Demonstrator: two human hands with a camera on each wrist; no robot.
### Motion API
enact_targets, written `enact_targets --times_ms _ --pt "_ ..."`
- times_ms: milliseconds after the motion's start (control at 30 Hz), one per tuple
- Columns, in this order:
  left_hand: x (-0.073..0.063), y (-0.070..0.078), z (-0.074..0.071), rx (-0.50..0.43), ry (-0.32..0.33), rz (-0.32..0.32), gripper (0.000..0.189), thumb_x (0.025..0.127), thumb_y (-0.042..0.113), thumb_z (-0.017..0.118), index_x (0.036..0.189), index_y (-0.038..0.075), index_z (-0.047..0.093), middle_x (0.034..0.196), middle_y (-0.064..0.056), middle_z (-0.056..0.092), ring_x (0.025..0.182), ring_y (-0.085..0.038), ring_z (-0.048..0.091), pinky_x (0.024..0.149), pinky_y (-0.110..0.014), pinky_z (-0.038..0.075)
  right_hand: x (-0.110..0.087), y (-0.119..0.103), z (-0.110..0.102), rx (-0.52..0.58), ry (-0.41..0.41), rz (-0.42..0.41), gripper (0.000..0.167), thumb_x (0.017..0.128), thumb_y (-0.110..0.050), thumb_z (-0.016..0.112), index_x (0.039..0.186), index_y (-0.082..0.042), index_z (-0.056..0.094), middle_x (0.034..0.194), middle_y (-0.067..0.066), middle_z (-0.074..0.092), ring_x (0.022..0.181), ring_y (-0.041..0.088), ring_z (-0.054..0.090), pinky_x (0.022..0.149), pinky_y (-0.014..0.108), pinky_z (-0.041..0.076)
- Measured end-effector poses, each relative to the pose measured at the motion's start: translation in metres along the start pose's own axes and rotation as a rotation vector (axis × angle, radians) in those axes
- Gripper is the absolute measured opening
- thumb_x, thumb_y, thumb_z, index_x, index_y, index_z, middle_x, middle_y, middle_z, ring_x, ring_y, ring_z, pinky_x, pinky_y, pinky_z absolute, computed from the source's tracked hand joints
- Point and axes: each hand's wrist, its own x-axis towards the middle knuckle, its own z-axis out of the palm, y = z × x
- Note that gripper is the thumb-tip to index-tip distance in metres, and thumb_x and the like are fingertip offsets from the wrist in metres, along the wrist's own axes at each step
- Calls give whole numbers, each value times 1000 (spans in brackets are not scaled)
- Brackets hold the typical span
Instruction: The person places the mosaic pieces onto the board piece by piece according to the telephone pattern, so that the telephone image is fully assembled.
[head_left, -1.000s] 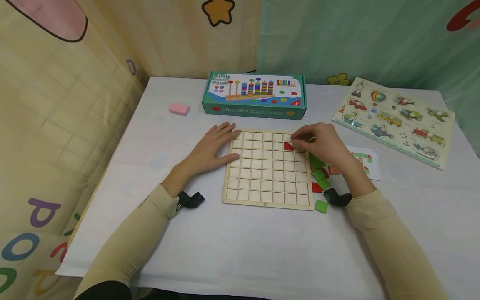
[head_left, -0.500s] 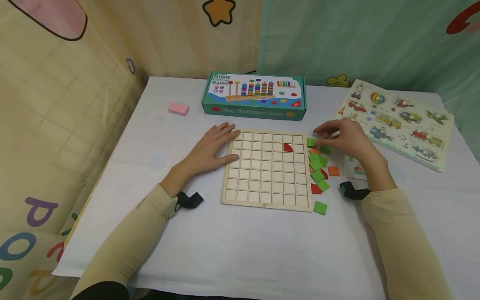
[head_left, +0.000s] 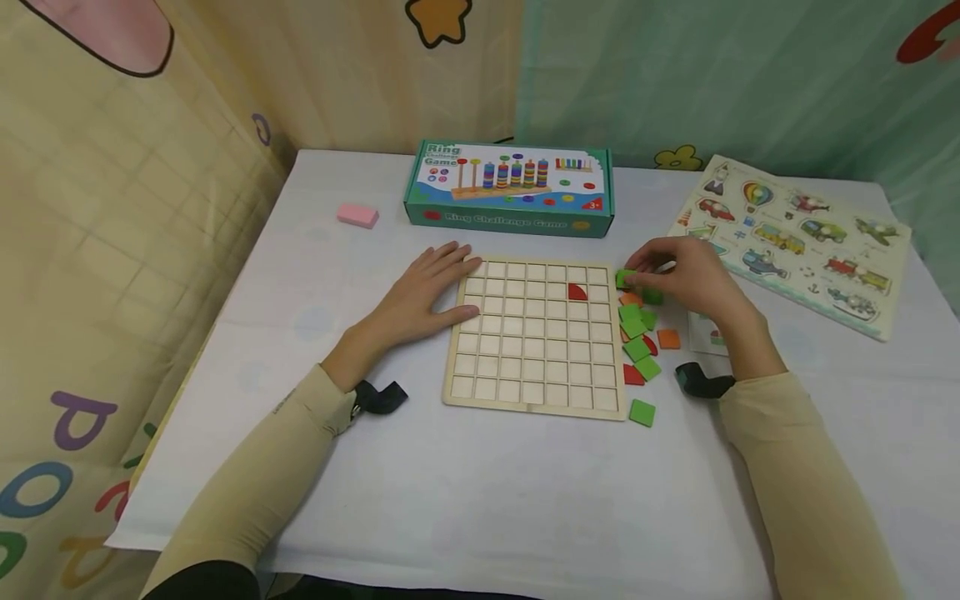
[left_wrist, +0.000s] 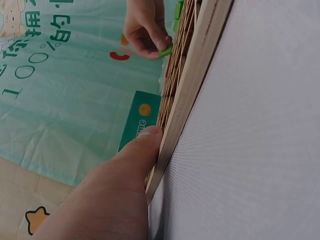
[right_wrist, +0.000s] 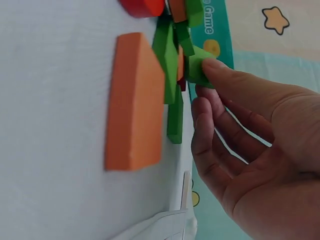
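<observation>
In the head view a wooden grid board [head_left: 534, 409] lies mid-table, with a red quarter-round tile [head_left: 576, 292] in one cell near its upper right. My left hand [head_left: 426, 293] rests on the board's left edge, fingers extended; the left wrist view shows its thumb [left_wrist: 142, 145] against the frame. Just off the upper right corner, my right hand [head_left: 690, 271] pinches a green square tile [right_wrist: 196, 67] between thumb and fingers. Below that hand are loose green tiles [head_left: 636, 350], an orange tile [head_left: 669, 339] and red pieces [head_left: 633, 375].
Behind the board stands a green game box [head_left: 510, 221], with a pink block [head_left: 357, 216] to its left. A picture puzzle board [head_left: 795, 242] lies at the back right. A printed card [head_left: 703, 335] is partly under the right wrist. One green tile [head_left: 642, 412] lies nearest the front.
My right hand has left the red tile's cell and moved right to the loose tiles, where it now pinches a green one. My left hand has stayed on the board's edge.
</observation>
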Motion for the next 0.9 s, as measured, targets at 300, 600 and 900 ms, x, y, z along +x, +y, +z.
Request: enact_targets --times_ms 300,600,900 --pt "2 0 0 6 -3 1 78 100 51 67 164 18 39 173 -8 31 164 -26 16 136 -42 5 -3 -24 8 108 85 -31 23 100 -28 75 112 -8 77 101 12 75 91 20 66 73 18 49" --pt "1 -1 3 4 -10 -8 79 99 52 67 164 18 39 174 -8 30 164 -27 16 136 -43 5 -1 -50 47 135 75 -109 14 100 -17 75 109 -7 78 101 11 77 92 23 71 78 14 53" --pt "1 -1 2 13 -4 -9 78 99 52 67 164 18 39 173 -8 32 164 -27 17 136 -43 5 5 -51 58 158 69 -131 16 100 -11 73 115 -7 78 107 10 78 95 24 74 90 38 63"
